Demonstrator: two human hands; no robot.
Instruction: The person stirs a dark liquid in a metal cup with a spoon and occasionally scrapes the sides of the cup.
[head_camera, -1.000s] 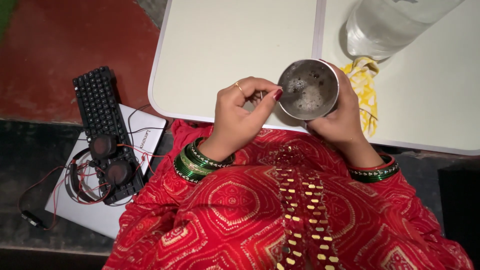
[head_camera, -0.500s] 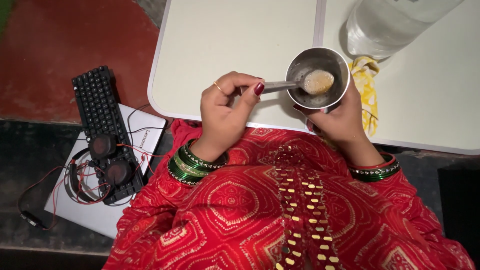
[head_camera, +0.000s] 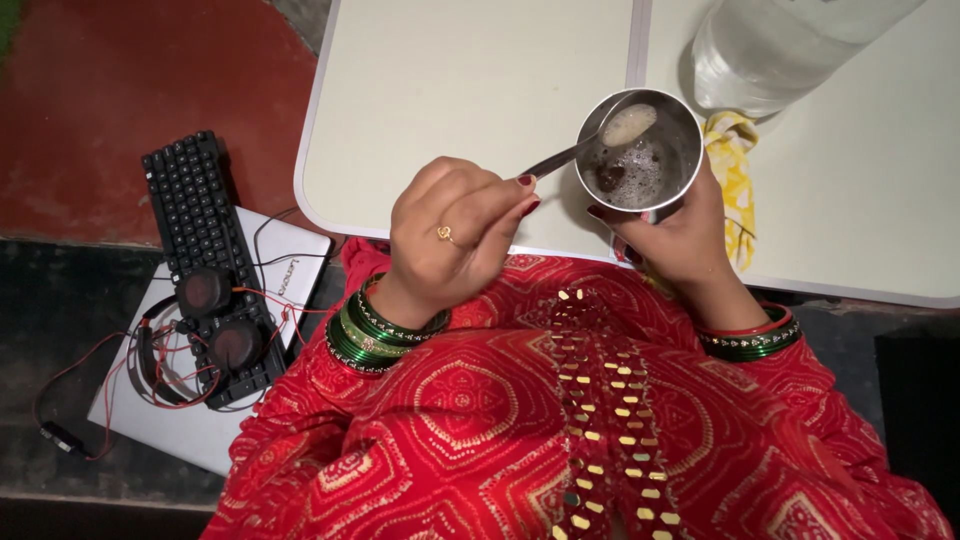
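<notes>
White table (head_camera: 450, 80): right hand (head_camera: 680, 235) wraps rigid, slick steel cup (head_camera: 640, 150), left hand (head_camera: 450, 235) pinches light stiff spoon (head_camera: 590, 145) by its handle.

Left hand (head_camera: 450, 235) with spoon (head_camera: 600, 140) in steel cup (head_camera: 640, 150), right hand (head_camera: 680, 240) around cup.

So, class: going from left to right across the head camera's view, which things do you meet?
Black keyboard → left hand holding the spoon → steel cup held in the right hand → yellow cloth.
</notes>
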